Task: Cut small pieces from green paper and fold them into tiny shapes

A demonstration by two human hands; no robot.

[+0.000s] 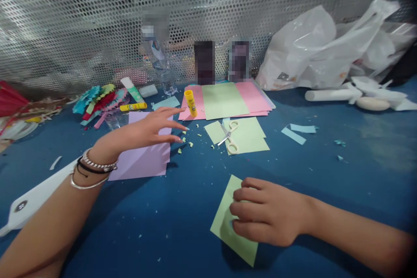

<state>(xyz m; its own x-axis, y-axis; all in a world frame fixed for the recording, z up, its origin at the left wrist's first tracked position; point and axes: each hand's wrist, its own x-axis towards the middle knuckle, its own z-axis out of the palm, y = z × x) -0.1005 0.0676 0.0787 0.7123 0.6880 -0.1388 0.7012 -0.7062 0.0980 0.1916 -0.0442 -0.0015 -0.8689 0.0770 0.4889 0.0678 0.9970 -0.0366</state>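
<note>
My left hand (151,128) reaches over a sheet of purple paper (146,163), fingers spread and nothing in them. Just past its fingertips stands a yellow glue stick (191,105), upright at the edge of the pink paper. My right hand (265,213) is curled over a piece of light green paper (224,217), gripping it; a shadow falls beside the paper. The thumb's hold is hidden. Scissors with cream handles (232,137) lie on more green sheets (252,132) between and beyond my hands.
Pink and green sheets (224,100) are stacked at the back, before two blurred dark rectangles. Colourful fringed paper (97,104), a yellow tube (133,107) and a bottle (163,69) stand left. Plastic bags (302,52) and blue strips (293,135) lie right. Perforated metal (107,17) closes the back.
</note>
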